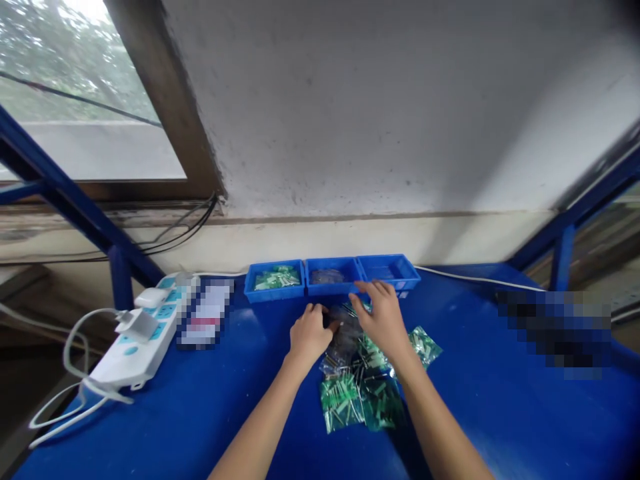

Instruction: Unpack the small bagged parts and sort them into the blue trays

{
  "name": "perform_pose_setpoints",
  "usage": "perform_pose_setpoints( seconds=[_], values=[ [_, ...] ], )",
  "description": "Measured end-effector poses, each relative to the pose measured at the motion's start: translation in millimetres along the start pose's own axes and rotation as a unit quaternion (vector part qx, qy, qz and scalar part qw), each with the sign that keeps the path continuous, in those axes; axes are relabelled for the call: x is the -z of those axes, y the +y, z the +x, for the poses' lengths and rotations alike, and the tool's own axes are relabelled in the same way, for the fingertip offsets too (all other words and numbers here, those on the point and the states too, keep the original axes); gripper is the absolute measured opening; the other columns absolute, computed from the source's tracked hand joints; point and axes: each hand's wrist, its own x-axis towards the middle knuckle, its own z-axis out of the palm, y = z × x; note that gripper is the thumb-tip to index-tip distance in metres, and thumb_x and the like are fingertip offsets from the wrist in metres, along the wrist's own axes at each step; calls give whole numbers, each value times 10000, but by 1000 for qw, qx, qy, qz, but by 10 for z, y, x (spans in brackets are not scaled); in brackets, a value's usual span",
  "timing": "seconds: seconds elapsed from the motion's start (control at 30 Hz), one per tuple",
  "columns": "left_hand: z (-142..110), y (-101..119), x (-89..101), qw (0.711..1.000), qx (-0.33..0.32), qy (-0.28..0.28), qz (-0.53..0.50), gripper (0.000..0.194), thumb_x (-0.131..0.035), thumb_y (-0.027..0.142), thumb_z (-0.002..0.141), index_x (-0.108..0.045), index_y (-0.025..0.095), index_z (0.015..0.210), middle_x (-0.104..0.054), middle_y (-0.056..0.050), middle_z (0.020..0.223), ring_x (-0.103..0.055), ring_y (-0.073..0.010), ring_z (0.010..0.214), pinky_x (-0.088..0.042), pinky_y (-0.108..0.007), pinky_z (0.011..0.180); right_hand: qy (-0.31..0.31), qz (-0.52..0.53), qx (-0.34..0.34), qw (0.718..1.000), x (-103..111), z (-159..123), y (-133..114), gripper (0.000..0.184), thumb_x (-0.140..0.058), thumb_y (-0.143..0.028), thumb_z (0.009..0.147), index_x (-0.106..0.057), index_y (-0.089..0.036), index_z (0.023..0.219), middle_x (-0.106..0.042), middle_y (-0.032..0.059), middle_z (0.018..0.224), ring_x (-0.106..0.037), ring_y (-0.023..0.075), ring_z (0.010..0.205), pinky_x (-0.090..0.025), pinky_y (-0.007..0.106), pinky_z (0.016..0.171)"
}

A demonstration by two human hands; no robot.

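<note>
My left hand (311,337) is at the left edge of a heap of small plastic bags, its fingers curled and thumb bent in on a dark clear bag (345,340). Over the heap's far right side hovers my right hand (383,317), thumb and fingers apart, with nothing visible in it. Closer to me in the heap lie green bags (343,403) of thin, pale and metallic pin-like pieces. One green bag (425,347) rests right of my right wrist. Behind the hands stand three joined blue bins: the left bin (275,295) has green bags, the middle bin (333,289) brownish clear ones.
The right blue bin (387,259) stands behind my right hand. On the left of the blue table (240,400) lie a white power strip (145,340) with plugs and looping cables, and a blurred phone-like object (206,317). A blurred dark object (555,330) lies right. Blue frame bars flank the table.
</note>
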Motion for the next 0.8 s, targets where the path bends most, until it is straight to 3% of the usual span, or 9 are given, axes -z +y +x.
perform_pose_setpoints(
  seconds=[0.1,0.2,0.27,0.47,0.67,0.73,0.8],
  values=[
    [-2,-66,-12,1000,-1,1,-11,148,-555,291,809,-623,228,924,-656,-30,951,-630,-208,902,-448,-275,720,-76,45,-54,995,-180,-232,50,286,-427,-333,903,-626,-170,1028,-663,73,852,-577,224,854,-433,361,804],
    [-29,-118,-4,1000,-12,5,-14,257,-549,251,812,-595,239,1065,-671,-8,865,-635,-188,854,-440,-252,685,-153,29,-68,985,-251,-323,26,327,-423,-326,902,-600,-154,1116,-665,89,907,-589,222,862,-438,331,778],
    [-52,-126,1,999,-29,5,-14,341,-549,251,813,-560,270,1154,-670,7,830,-637,-180,798,-433,-244,649,-173,-24,-71,982,-296,-313,0,342,-456,-329,883,-603,-134,1124,-648,119,962,-585,245,899,-433,339,773],
    [-169,-140,-27,995,-95,24,-19,307,-473,218,848,-613,284,1113,-661,-25,893,-632,-186,764,-438,-259,649,-140,-120,-85,979,-468,-281,6,259,-562,-294,814,-643,-173,1029,-599,129,933,-559,284,887,-409,370,722],
    [-220,-162,1,988,-127,29,-80,263,-474,211,843,-649,255,1035,-667,-26,837,-624,-185,728,-443,-260,652,-60,-47,-49,996,-506,-317,10,112,-541,-195,801,-641,-204,851,-520,90,878,-506,240,844,-415,346,737],
    [-210,-158,34,985,-114,27,-126,232,-459,287,866,-665,237,961,-671,-27,817,-626,-188,731,-437,-259,644,-49,-13,-36,998,-477,-321,-20,124,-515,-202,825,-639,-195,828,-506,81,863,-498,223,828,-421,334,736],
    [-197,-163,69,978,-79,19,-191,358,-385,404,901,-676,206,833,-673,-34,758,-630,-194,732,-433,-264,652,-38,21,-12,999,-440,-330,-68,166,-487,-214,854,-650,-184,857,-501,78,859,-493,210,821,-424,324,735]
  ],
)
